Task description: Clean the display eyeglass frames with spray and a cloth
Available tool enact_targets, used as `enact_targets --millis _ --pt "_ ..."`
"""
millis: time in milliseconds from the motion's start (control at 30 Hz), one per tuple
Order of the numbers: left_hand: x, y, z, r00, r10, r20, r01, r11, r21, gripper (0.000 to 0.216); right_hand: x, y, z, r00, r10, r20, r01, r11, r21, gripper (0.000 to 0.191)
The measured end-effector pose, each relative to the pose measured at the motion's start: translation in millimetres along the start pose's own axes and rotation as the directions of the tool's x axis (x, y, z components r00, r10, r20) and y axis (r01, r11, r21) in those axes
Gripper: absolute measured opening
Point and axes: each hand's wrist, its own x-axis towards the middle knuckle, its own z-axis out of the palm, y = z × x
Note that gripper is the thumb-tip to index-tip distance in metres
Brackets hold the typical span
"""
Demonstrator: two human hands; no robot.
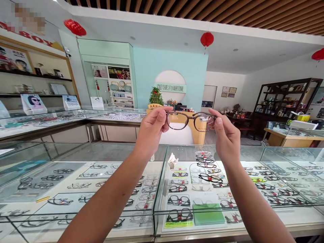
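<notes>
A pair of brown tortoiseshell glasses (190, 120) is held up at arm's length in front of me, lenses facing the shop. My left hand (150, 132) pinches the left end of the frame between thumb and fingers. My right hand (226, 135) grips the right end the same way. Both arms reach out above a glass display counter (162, 150). The temples of the glasses are hidden behind my hands.
Under the counter glass lie several rows of spectacle frames (179, 189) and a green cloth (208, 214). More glass cases (50, 119) run along the left. A dark wooden shelf (286, 98) stands at right, and red lanterns (207, 39) hang from the ceiling.
</notes>
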Motion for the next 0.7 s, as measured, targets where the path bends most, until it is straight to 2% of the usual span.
enact_targets --millis 100,233,433,700 --pt "8.2 24.5 10.2 0.996 0.089 0.013 -0.089 0.996 0.018 0.044 13.3 -20.0 -3.7 0.995 -0.089 -0.033 0.088 0.995 -0.043 0.037" --pt "15.3 42.6 17.7 0.989 0.145 0.027 -0.146 0.989 0.007 0.044 24.2 -37.2 -5.5 0.985 -0.159 -0.067 0.153 0.985 -0.083 0.038" --pt "17.3 56.4 27.0 0.99 0.135 0.051 -0.135 0.991 0.005 0.038 32.6 -55.0 -7.2 0.981 -0.164 -0.103 0.16 0.986 -0.046 0.039" --pt "24.1 62.9 34.2 0.995 0.099 0.031 -0.096 0.992 -0.088 0.051 39.0 -62.4 -11.4 0.97 -0.21 -0.127 0.203 0.977 -0.062 0.043"
